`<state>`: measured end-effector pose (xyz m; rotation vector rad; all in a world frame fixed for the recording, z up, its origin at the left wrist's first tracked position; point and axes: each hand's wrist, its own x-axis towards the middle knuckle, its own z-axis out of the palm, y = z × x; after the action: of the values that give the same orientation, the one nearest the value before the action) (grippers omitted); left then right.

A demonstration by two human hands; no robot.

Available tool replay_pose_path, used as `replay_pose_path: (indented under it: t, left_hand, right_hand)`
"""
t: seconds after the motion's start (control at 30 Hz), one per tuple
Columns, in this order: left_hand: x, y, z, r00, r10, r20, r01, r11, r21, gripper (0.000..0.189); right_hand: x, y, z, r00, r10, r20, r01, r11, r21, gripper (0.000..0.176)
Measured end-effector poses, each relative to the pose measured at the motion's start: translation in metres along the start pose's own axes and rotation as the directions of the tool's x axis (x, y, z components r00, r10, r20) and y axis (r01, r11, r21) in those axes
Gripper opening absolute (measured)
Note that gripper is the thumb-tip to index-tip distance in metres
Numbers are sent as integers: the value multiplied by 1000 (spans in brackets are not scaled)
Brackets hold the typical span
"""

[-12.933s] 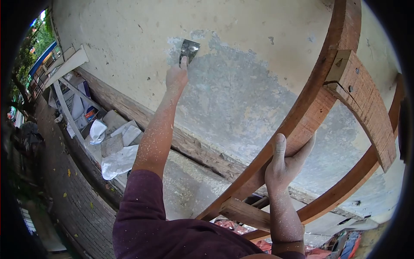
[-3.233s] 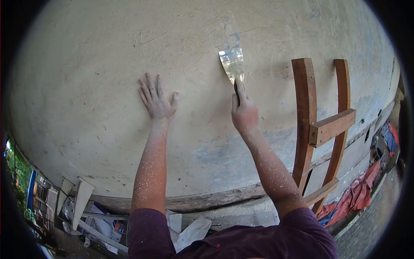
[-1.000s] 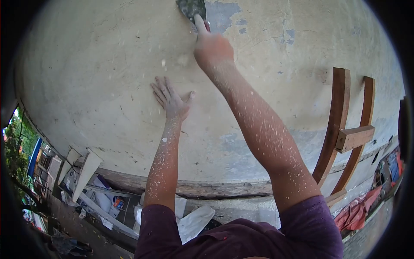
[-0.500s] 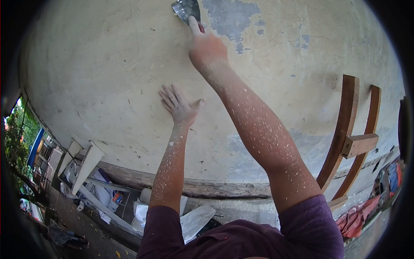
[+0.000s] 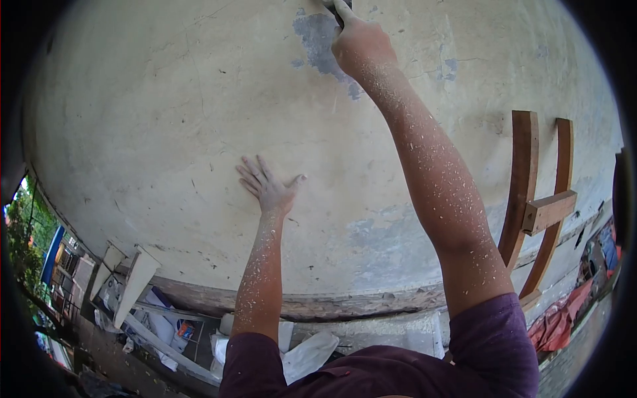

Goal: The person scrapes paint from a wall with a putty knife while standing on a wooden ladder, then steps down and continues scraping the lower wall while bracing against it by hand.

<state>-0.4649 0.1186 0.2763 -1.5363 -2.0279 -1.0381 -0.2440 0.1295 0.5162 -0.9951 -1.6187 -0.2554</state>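
Observation:
My left hand (image 5: 271, 189) lies flat on the yellowish wall (image 5: 199, 119), its fingers spread and dusty. Higher up and to the right, my right hand (image 5: 363, 45) grips a scraper (image 5: 340, 9), whose blade is mostly cut off by the top edge of the view. Beside the scraper is a grey patch (image 5: 320, 48) where the paint is gone. Pale flakes cover both forearms.
A wooden frame (image 5: 523, 179) leans on the wall at the right, with a red cloth (image 5: 561, 320) below it. White sacks (image 5: 308, 351) lie at the wall's foot. Pale triangular brackets (image 5: 136, 285) and greenery (image 5: 33, 219) are at the left.
My right hand has moved up and to the right with the scraper, now over the grey patch. The view has shifted a little; my left hand remains flat on the wall.

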Motion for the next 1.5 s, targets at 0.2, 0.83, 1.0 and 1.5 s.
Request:
replay_pose_path:
  t: [0.2,0.83,1.0,1.5]
  left_hand:
    - [-4,1,-3,999,-37,39,36,999,15,122]
    - [-4,-2,0,1000,5,-17,-4,999,45,122]
    - [-1,-1,-2,1000,6,-18,-5,999,40,122]
    - [-4,2,-3,999,-11,-31,12,1000,27,119]
  right_hand:
    - [-166,59,22,957,193,217,-192,981,-27,58]
    - [-126,95,-21,971,231,65,-231,973,-11,53]
    - [20,65,-59,994,75,-83,-84,991,-102,43]
    - [14,106,-98,976,206,-66,-205,979,18,44]
